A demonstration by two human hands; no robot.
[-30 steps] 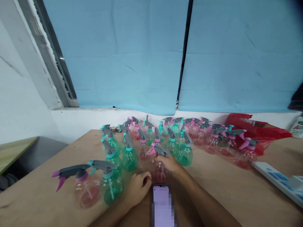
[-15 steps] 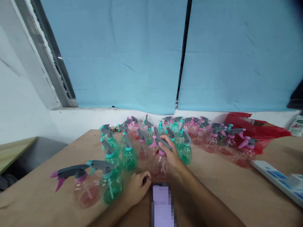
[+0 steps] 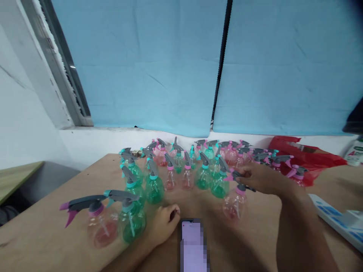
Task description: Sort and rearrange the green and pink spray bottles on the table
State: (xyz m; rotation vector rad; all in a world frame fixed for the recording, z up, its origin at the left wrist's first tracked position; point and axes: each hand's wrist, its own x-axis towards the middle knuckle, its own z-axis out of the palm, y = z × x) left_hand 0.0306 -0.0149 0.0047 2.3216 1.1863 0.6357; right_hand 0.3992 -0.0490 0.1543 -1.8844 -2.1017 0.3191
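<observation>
My right hand (image 3: 255,177) is closed on the grey and pink trigger head of a clear pink spray bottle (image 3: 235,206), right of the middle. The bottle stands roughly upright at the table's surface; whether it touches is unclear. My left hand (image 3: 167,221) rests on the table with its fingers curled in, and I see nothing held. Beside it on the left stand a green spray bottle (image 3: 132,223) and a pink spray bottle (image 3: 102,228). A phone (image 3: 193,245) lies between my forearms, its screen partly pixelated.
Several more green and pink spray bottles (image 3: 154,189) stand in rows towards the wall. At the right are a red plastic bag (image 3: 314,153), a white and blue object (image 3: 331,215) and a white bottle (image 3: 354,153). Blue curtains (image 3: 159,68) hang behind the wooden table (image 3: 65,204).
My right hand has carried the pink spray bottle from the middle to the right. The bottles it covered now show. My left hand stays in place.
</observation>
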